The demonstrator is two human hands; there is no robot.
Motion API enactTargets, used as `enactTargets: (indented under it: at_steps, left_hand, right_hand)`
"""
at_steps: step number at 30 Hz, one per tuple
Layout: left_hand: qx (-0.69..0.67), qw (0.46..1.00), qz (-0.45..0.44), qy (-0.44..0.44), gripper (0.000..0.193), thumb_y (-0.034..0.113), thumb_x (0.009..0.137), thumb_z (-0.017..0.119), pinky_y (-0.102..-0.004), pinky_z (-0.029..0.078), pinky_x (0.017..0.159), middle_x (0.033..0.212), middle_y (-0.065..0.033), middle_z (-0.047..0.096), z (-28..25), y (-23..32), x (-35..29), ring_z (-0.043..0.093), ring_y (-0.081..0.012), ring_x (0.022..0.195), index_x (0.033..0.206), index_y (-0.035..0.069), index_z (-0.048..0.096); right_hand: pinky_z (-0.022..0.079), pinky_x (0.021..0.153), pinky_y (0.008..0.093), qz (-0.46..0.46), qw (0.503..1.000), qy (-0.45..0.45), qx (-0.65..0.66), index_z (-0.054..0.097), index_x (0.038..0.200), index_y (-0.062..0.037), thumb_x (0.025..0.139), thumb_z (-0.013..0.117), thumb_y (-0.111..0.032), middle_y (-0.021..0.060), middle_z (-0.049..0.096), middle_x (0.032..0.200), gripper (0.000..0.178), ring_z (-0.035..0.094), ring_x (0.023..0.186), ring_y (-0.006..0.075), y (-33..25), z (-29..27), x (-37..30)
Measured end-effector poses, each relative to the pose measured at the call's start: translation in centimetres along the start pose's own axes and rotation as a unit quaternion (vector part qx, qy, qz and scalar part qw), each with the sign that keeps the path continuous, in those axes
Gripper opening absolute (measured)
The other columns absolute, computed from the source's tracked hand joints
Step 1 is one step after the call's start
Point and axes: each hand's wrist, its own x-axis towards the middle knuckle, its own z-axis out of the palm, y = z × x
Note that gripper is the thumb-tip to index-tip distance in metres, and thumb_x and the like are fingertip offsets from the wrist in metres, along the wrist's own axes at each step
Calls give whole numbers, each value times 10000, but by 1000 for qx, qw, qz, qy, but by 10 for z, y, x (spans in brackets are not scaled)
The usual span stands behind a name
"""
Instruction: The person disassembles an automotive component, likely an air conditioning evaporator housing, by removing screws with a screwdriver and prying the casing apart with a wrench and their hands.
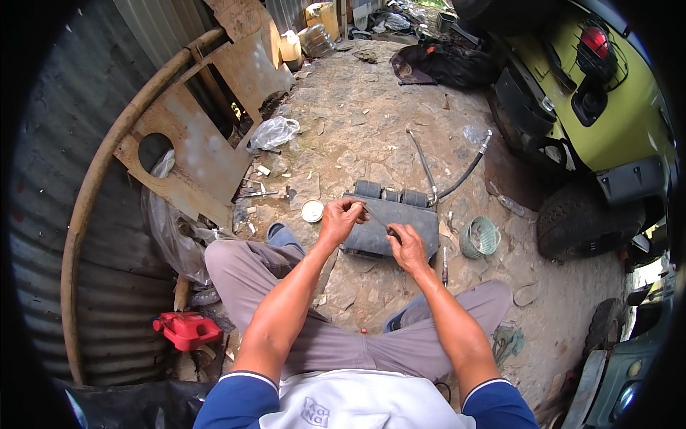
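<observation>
Above a dark, box-shaped unit (396,223) on the ground, both my hands meet at a thin screwdriver (378,219). My right hand (409,249) is closed around its dark handle. The fingers of my left hand (343,219) pinch at the far end of the shaft; whether they also hold something small is hidden. Black round drums (368,189) line the unit's far side, and a black hose (468,174) with a metal end fitting runs from its far right corner. Left of the unit sits a small round tin (312,211) with pale contents.
A greenish basket (480,237) and a second screwdriver (445,266) lie right of the unit. Beyond them stands a yellow-green vehicle with a tyre (587,222). On the left are rusty sheet metal (193,143), a bent pole (91,207) and a red jerrycan (189,330).
</observation>
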Motion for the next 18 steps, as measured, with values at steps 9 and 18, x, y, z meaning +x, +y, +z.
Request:
enactTargets:
  at_steps: [9,18]
  left_hand:
    - [-200,975,-99,21,385,216,980,463,-358,600,714,943,-207,724,-24,-26,-4,735,-266,791,1121,-97,637]
    - [-166,983,-73,6,313,141,976,561,-335,606,756,1005,-198,724,-27,-36,-11,744,-255,870,1141,-115,634]
  right_hand:
    - [509,765,454,-41,998,-28,44,648,1230,-93,935,691,-177,176,576,962,310,621,881,383,-12,0,-11]
    - [511,755,461,-10,1000,-18,7,662,1209,-115,903,721,-159,164,574,945,315,625,863,380,-6,6,-16]
